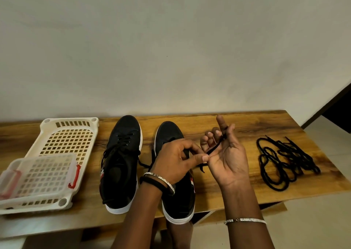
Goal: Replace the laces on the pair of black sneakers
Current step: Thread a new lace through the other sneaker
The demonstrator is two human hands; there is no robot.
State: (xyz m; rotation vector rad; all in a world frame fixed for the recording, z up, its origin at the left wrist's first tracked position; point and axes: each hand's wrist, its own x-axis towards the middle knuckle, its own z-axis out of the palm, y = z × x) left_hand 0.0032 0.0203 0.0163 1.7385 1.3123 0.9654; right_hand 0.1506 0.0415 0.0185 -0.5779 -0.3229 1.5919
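On the table (pixel 228 127) stand black, white-soled sneakers (pixel 121 165)

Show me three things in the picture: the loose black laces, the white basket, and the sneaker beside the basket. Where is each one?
loose black laces (pixel 292 160): head view, middle of the pile.
white basket (pixel 72 120): head view, far rim.
sneaker beside the basket (pixel 129 124): head view, toe.
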